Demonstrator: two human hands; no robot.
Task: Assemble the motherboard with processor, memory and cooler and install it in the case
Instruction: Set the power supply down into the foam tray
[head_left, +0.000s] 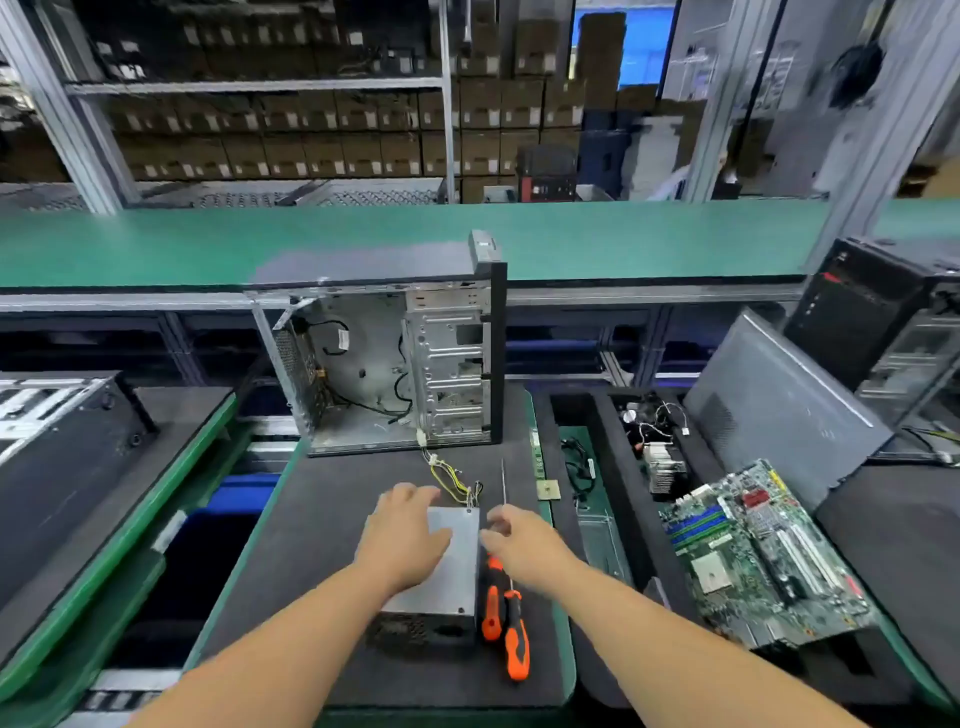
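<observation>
Hands sit on the grey power supply box (436, 566), near the middle of the dark worktop (322, 519). The left hand (405, 540) lies flat on the box's top, fingers straight and spread, pressing rather than clasping. The right hand (524, 545) is at the box's right edge with fingers loosely bent; whether they pinch the edge or only touch it I cannot tell.

The motherboard (763, 561) lies well apart to the right, tilted on the foam tray (623, 467), its socket bare. The cooler (662, 467) sits farther back in that tray, a small chip (548, 489) rests on the worktop's right edge, and the open case (395, 364) stands upright at the far side.

Risks, as I judge them: the box's yellow wire bundle (452, 480) trails toward the case, so lifting or sliding the box could tug or snag it. Two orange-handled screwdrivers (504, 618) lie touching or just beside the box's right side; a sideways shove could roll them off the near edge or toward the chip. The upright case could tip if the wires pull on it. The motherboard's tilt leaves it liable to slide when grabbed one-handed.
</observation>
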